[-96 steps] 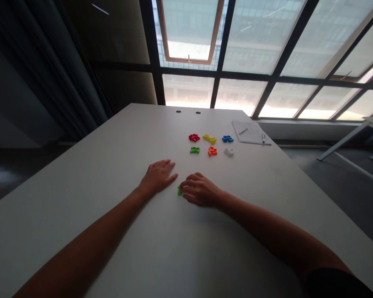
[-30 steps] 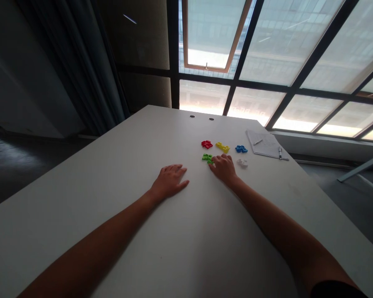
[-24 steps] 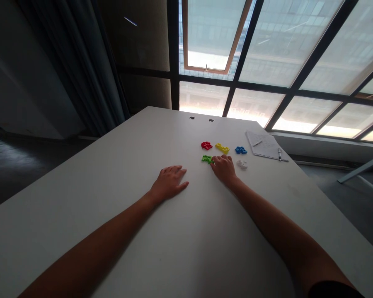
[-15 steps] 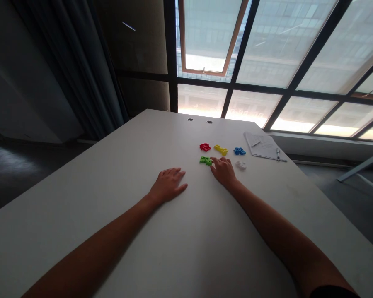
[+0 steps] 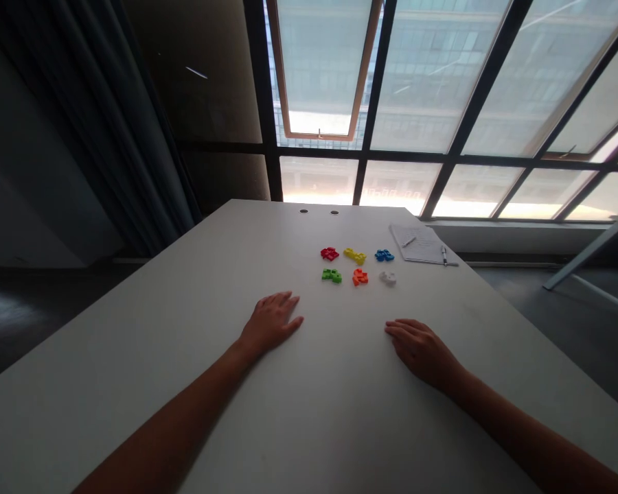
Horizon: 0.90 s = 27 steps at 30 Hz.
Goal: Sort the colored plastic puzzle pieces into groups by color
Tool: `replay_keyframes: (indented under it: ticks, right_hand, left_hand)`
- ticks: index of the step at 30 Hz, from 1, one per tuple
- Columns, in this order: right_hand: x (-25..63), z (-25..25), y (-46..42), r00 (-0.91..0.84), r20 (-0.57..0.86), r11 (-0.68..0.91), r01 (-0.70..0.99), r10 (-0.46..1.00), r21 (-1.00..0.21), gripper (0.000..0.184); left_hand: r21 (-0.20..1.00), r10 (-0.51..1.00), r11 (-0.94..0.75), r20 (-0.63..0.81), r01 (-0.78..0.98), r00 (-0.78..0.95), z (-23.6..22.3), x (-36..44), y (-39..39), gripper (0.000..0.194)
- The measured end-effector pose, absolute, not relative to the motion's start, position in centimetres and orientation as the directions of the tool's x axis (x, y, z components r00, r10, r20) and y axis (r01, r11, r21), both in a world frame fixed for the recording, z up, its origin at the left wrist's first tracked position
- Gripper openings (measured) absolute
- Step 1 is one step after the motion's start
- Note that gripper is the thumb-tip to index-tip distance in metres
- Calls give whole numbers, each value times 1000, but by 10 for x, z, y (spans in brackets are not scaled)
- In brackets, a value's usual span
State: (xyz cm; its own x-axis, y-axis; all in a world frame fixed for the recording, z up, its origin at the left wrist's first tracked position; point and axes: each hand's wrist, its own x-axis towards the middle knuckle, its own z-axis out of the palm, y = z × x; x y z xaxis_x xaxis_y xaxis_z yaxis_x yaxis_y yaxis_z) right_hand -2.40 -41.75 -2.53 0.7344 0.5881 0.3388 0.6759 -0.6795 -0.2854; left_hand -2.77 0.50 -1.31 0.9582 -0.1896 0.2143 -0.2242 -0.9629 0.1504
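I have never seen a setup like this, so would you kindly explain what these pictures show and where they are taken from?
There is no machine here. The view comes from a camera worn on a person's head, looking forward and down, so the arms entering from the bottom are that person's own. The left hand and the right hand rest palm down on a white table, holding nothing. Beyond them lie six small blocky pieces in two rows: red, yellow and blue farther away, then green, orange and white. To their right are a notepad and a pen. Large windows fill the background.
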Motion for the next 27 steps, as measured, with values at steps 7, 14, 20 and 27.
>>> replay_keyframes:
  ticks: [7,14,20,27]
  right_hand:
    - [0,-20,-473,762,411,-714,632,501,-301,32]
    - [-26,-16,-410,590,423,-534,806,688,-254,39]
    - [-51,18,-352,592,183,-542,799,785,-262,68]
    - [-55,5,-334,692,20,-640,678,722,-362,96]
  left_hand:
    - [133,-212,-960,229,-246,950,-15,-27,8,59]
    - [91,-344,-921,264,-378,901,-5,-30,3,44]
    - [114,-385,-903,215,-415,897,4,-60,-17,36]
    - [215,-389,-867,271,-449,881,-2,-90,-27,51]
